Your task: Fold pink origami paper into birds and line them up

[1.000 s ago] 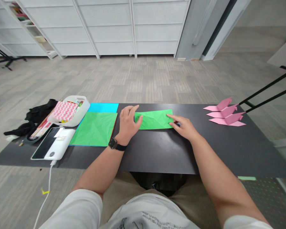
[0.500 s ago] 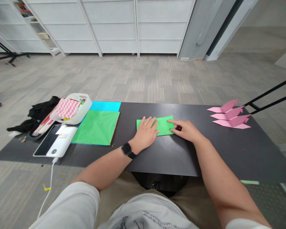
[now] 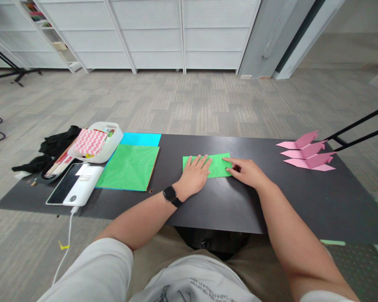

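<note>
A folded green paper strip [image 3: 219,165] lies flat on the black table [image 3: 220,201]. My left hand [image 3: 195,174], with a dark watch on its wrist, rests flat on the strip's left half, fingers stretched out. My right hand [image 3: 247,171] presses the strip's right edge with its forefinger extended; the other fingers curl loosely. Neither hand lifts the paper.
A stack of green and blue paper sheets [image 3: 129,165] lies to the left, beside a white device with a cable [image 3: 72,188], a white basket of supplies [image 3: 96,142] and black cloth [image 3: 55,144]. Three folded pink paper pieces [image 3: 305,153] sit at the far right.
My left hand moved from the strip's left end onto its top and now lies flat. The strip looks narrower than a second ago. The right hand stayed at the right edge.
</note>
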Available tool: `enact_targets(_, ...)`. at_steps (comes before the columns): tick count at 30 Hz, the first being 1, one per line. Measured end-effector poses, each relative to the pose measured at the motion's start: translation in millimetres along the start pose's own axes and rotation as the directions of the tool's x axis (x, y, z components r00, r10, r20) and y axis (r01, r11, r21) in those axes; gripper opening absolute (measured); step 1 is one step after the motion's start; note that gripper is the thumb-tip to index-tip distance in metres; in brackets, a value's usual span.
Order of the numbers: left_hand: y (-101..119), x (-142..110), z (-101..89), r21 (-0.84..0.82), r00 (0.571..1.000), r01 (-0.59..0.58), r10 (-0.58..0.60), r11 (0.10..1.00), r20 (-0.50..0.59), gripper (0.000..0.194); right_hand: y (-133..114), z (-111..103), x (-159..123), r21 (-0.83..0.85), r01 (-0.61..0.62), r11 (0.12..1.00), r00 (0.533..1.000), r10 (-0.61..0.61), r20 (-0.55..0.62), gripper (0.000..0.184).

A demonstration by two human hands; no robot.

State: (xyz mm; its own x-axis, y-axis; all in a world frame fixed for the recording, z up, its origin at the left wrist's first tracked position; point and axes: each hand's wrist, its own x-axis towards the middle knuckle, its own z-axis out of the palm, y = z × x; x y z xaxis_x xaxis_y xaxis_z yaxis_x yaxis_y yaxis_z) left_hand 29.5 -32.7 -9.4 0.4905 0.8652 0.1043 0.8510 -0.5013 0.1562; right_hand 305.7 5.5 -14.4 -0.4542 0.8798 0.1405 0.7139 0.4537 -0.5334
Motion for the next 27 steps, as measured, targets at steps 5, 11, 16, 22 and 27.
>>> enact_targets(5,-0.8,-1.2,5.5,-0.02,1.0,0.001,-0.001,1.0,-0.013,0.054,-0.4,1.6,0.1,-0.034,0.011,0.999,1.0,-0.011,-0.015,0.042)
enact_targets(11,2.0,-2.1,4.7,-0.043,0.999,0.032,-0.032,0.999,0.001,0.057,-1.5,5.2,0.6,-0.097,-0.013,0.995,1.0,0.011,-0.021,0.04)
enact_targets(16,3.9,-2.0,1.7,-0.043,0.999,0.05,-0.049,0.998,0.013,0.055,-2.8,4.0,0.5,-0.17,-0.001,0.985,1.0,0.0,-0.006,0.033)
enact_targets(22,-3.5,4.0,5.8,-0.045,1.0,0.03,-0.03,0.999,0.01,0.055,-2.0,4.3,-0.4,-0.228,-0.061,0.972,0.997,0.046,-0.067,0.027)
enact_targets(27,-7.1,8.2,7.5,-0.056,1.0,0.028,-0.027,0.998,0.008,0.055,-15.5,6.8,2.4,-0.301,-0.087,0.95,0.98,0.027,-0.198,0.03)
